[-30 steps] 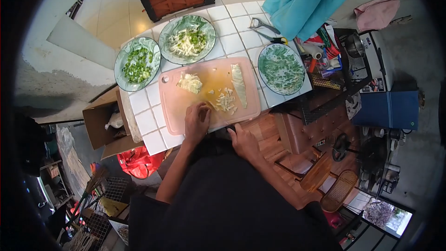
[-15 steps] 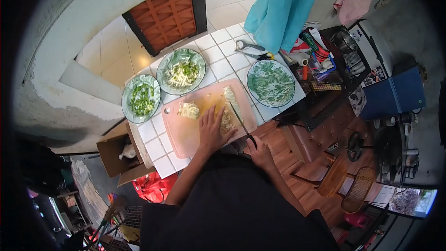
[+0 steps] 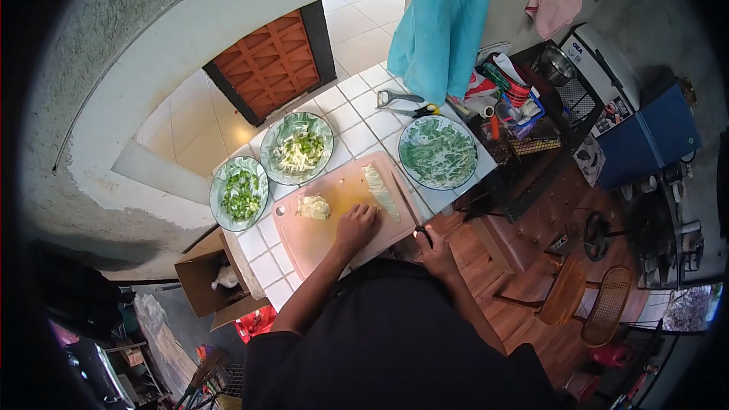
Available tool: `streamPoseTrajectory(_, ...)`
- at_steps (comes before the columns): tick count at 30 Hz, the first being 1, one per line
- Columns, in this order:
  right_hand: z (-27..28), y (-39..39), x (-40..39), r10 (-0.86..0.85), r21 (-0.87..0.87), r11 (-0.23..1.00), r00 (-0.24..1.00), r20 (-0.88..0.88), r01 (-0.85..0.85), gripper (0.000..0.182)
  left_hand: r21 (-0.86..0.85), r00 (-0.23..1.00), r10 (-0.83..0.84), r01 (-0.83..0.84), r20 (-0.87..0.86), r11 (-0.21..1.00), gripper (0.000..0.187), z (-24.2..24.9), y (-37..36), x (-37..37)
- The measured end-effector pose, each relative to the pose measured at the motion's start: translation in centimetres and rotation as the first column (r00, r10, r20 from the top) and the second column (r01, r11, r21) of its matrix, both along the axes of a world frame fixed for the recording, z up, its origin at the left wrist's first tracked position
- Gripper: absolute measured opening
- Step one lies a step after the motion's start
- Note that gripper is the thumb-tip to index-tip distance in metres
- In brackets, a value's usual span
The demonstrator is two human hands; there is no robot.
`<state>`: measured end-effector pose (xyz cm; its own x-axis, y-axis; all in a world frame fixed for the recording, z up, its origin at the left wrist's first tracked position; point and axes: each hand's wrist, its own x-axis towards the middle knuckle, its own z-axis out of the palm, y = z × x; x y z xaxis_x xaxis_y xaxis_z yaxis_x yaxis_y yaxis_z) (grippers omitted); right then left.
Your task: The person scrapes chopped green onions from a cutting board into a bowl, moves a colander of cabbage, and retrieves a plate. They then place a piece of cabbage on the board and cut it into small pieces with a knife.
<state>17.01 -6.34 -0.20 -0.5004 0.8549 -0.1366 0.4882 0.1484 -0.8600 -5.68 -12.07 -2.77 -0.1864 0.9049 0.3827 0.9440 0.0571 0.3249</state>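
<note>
L hand (image 3: pixel 357 229) curled over cutting bd (image 3: pixel 304 240), grip unclear; R hand (image 3: pixel 438 254) holding knife (image 3: pixel 408 200).

The person wears a plain, loose black T-shirt (image 3: pixel 395 334) with wide short sleeves ending above the elbows, no visible markings, and bare forearms and hands.

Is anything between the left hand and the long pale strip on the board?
Nothing visible stands between the left hand and the long pale strip. The knife in the right hand is on the strip's other side.
</note>
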Motion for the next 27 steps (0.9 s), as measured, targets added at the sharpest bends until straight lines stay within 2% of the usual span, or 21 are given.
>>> streamPoseTrajectory(3,-0.1,0.8,-0.3,-0.008,0.017,1.0,0.997,-0.073,0.01,0.037,0.04,0.999,-0.031,0.032,-0.018,0.999,0.015,-0.7,0.1,-0.1)
streamPoseTrajectory(5,0.9,1.3,-0.5,-0.017,-0.135,0.991,0.995,-0.103,0.003,0.041,0.056,0.999,-0.039,0.041,-0.025,0.998,0.019,-0.8,0.3,-0.2)
streamPoseTrajectory(9,0.5,1.9,-0.4,-0.05,-0.12,0.992,0.993,-0.108,0.037,0.039,0.033,0.999,-0.019,0.017,0.045,0.999,0.029,-0.2,0.4,-0.4)
streamPoseTrajectory(11,1.4,2.1,-0.3,-0.08,-0.17,0.984,0.986,-0.149,0.054,0.038,0.037,0.997,-0.019,0.016,0.077,0.999,0.032,-0.1,0.5,-0.5)
streamPoseTrajectory(13,1.1,2.3,0.0,-0.11,-0.175,0.981,0.981,-0.162,0.081,0.038,0.035,0.951,0.08,-0.094,0.299,0.995,0.034,1.6,1.2,-0.6)
streamPoseTrajectory(14,0.9,2.4,0.3,-0.13,-0.177,0.979,0.977,-0.169,0.1,0.038,0.029,0.952,0.074,-0.086,0.298,0.996,0.034,2.7,1.9,-0.7)
streamPoseTrajectory(16,-0.3,2.6,0.8,-0.161,-0.224,0.968,0.968,-0.193,0.117,0.038,-0.045,0.841,0.19,-0.194,0.506,0.98,0.039,5.9,4.7,-0.5)
streamPoseTrajectory(18,-0.5,2.5,1.1,-0.184,-0.27,0.955,0.96,-0.211,0.124,0.037,0.101,0.79,0.124,-0.228,0.601,0.968,0.043,7.5,8.6,0.1)
streamPoseTrajectory(20,0.3,2.3,1.1,-0.258,-0.322,0.931,0.932,-0.254,0.171,0.035,0.066,0.693,0.113,-0.227,0.712,0.972,0.044,8.1,12.6,1.0)
streamPoseTrajectory(22,0.0,2.2,1.4,-0.307,-0.369,0.909,0.908,-0.284,0.192,0.034,0.101,0.766,0.042,-0.138,0.641,0.985,0.044,7.3,16.6,1.8)
streamPoseTrajectory(24,0.4,2.4,1.7,-0.36,-0.413,0.885,0.879,-0.311,0.216,0.032,0.125,0.779,-0.016,-0.081,0.627,0.989,0.043,5.9,19.5,2.9)
streamPoseTrajectory(26,2.6,2.3,1.9,-0.457,-0.554,0.799,0.835,-0.305,0.235,0.029,0.145,0.789,-0.072,-0.022,0.61,0.989,0.042,5.9,20.5,3.6)
streamPoseTrajectory(27,3.4,2.3,2.0,-0.488,-0.597,0.771,0.809,-0.329,0.222,0.028,0.06,0.828,-0.069,0.043,0.556,0.997,0.04,6.4,20.7,3.8)
